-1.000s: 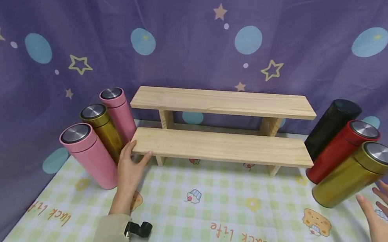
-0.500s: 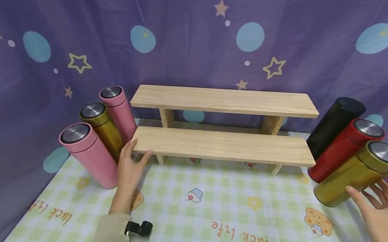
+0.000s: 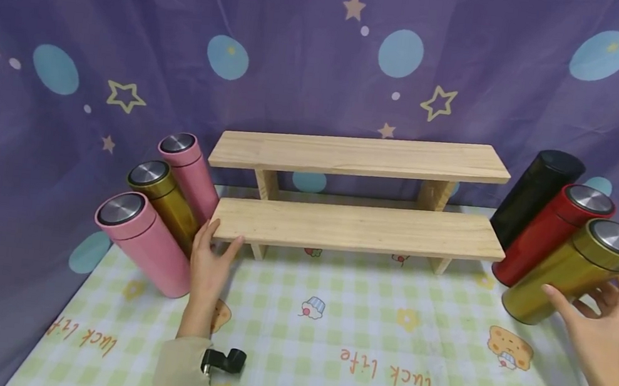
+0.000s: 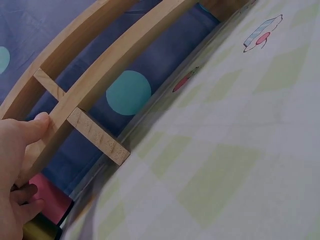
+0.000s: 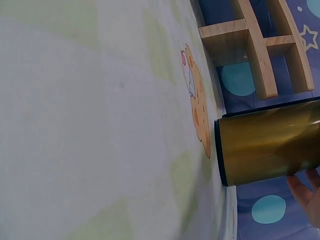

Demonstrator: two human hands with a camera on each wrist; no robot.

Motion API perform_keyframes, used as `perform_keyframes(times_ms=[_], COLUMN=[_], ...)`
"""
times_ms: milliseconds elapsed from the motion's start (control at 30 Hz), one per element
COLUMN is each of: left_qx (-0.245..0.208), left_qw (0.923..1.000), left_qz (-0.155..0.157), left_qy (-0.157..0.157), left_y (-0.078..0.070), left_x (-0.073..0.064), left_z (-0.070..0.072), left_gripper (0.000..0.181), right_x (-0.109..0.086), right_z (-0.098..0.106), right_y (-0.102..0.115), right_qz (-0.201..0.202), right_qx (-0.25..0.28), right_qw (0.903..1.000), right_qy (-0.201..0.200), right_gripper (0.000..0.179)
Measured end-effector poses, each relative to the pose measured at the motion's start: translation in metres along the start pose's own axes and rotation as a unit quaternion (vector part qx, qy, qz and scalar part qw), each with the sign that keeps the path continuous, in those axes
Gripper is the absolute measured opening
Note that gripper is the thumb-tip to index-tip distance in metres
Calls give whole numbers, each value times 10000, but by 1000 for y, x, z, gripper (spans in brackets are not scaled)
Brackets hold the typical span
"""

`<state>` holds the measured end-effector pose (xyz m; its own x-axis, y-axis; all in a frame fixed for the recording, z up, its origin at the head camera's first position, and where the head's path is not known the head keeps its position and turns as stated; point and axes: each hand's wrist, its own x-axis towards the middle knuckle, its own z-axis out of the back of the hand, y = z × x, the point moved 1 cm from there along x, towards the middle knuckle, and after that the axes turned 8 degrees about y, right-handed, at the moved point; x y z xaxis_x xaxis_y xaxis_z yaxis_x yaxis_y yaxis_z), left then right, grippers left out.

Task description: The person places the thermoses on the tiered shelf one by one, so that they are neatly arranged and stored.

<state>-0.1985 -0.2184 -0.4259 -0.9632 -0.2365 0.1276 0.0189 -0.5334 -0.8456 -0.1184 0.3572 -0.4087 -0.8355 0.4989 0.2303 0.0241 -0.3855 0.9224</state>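
Observation:
My left hand (image 3: 209, 274) grips the left end of the lower shelf of a two-step wooden stand (image 3: 357, 228). In the left wrist view its thumb (image 4: 37, 127) lies on the shelf's front edge, with fingers curled at the end. My right hand (image 3: 607, 328) holds a gold thermos bottle (image 3: 561, 273) at the right, thumb across its front and fingers partly hidden behind it. Upright on the tablecloth, that gold bottle (image 5: 270, 142) has fingertips against its side in the right wrist view. Behind it stand a red thermos (image 3: 549, 234) and a black one (image 3: 533, 191).
Left of the stand are a near pink thermos (image 3: 153, 249), a gold thermos (image 3: 172, 204) and a far pink thermos (image 3: 195, 175). A checked tablecloth (image 3: 373, 338) covers the table. Close behind the stand hangs a purple curtain (image 3: 305, 23).
My right hand has moved left to the near gold bottle on the right and taken hold of it. The left hand keeps its place on the shelf. The head view has tilted slightly.

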Motion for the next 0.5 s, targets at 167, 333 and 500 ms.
perform_keyframes(times_ms=[167, 333, 500], left_qx=[-91, -140, -191], left_qw=[9999, 9999, 9998], left_qz=[38, -7, -84], left_qy=[86, 53, -8], left_y=[-3, -3, -3], left_x=[1, 1, 1], left_z=[0, 0, 0], left_gripper=[74, 73, 72], right_x=[0, -1, -4], right_z=[1, 0, -1], right_y=[0, 1, 4], right_qz=[51, 18, 95], right_qx=[76, 77, 68], right_qw=[9999, 10000, 9999], right_qy=[-44, -47, -89], right_gripper=[94, 95, 94])
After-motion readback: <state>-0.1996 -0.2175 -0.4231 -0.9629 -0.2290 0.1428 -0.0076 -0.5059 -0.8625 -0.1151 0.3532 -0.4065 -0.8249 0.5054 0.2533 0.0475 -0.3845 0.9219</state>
